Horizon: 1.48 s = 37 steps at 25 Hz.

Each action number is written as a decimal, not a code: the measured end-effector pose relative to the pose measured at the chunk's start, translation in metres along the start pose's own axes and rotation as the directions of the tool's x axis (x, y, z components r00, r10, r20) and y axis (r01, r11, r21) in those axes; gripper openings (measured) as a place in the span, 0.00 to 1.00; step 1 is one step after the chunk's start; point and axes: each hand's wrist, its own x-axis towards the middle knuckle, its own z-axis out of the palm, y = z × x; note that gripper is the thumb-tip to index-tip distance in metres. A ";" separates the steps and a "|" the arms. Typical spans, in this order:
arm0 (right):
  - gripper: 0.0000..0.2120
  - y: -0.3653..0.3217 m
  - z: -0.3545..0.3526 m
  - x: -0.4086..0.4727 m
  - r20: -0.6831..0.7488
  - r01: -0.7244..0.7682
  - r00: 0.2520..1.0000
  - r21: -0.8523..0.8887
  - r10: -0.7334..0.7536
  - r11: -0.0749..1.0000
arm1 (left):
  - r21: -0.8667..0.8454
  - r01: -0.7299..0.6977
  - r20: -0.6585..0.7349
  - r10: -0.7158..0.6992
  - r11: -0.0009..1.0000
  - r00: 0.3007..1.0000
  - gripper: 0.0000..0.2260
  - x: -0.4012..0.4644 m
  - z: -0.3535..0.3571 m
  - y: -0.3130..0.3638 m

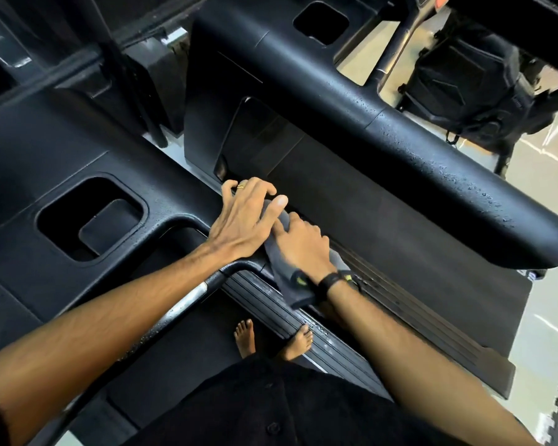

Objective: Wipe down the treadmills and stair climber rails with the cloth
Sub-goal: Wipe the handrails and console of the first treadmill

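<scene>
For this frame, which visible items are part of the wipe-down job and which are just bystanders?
Job items:
- grey cloth, on the treadmill's side rail
- left hand, fingers spread over the cloth's upper end
- right hand, pressing the cloth
- treadmill arm rail, beaded with droplets
- treadmill belt

Bystanders:
- black backpack on the floor
- cup-holder recess
- wristband

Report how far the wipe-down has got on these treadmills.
Done: nothing can be confirmed as finished. In hand: both hands, left hand and right hand, press the grey cloth onto the near treadmill's handrail. Left: the next treadmill's handrail still carries droplets, so it looks unwiped; no stair climber is in view.
</scene>
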 end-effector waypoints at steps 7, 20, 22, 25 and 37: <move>0.26 0.102 -0.010 0.014 0.386 -0.352 0.894 0.296 0.226 0.888 | -0.018 0.009 -0.006 -0.009 1.000 1.000 0.28 -0.002 0.000 -0.002; 0.30 -0.001 -0.013 0.005 0.129 -0.093 0.988 0.053 0.085 0.994 | 0.044 -0.070 -0.012 0.071 0.997 0.997 0.26 0.000 0.001 -0.002; 0.33 0.014 -0.022 0.011 0.289 -0.065 0.957 0.105 0.033 0.992 | 0.046 -0.076 0.007 0.076 0.996 0.997 0.26 -0.001 0.000 -0.001; 0.23 0.056 -0.035 -0.011 0.425 0.073 0.902 0.031 -0.079 0.997 | 0.027 -0.106 0.007 0.106 0.994 0.994 0.24 -0.002 0.000 -0.003; 0.24 0.042 -0.004 -0.088 -0.325 -0.169 0.945 -0.386 0.038 0.907 | 0.037 -0.301 0.007 0.301 0.953 0.954 0.23 -0.006 0.000 0.000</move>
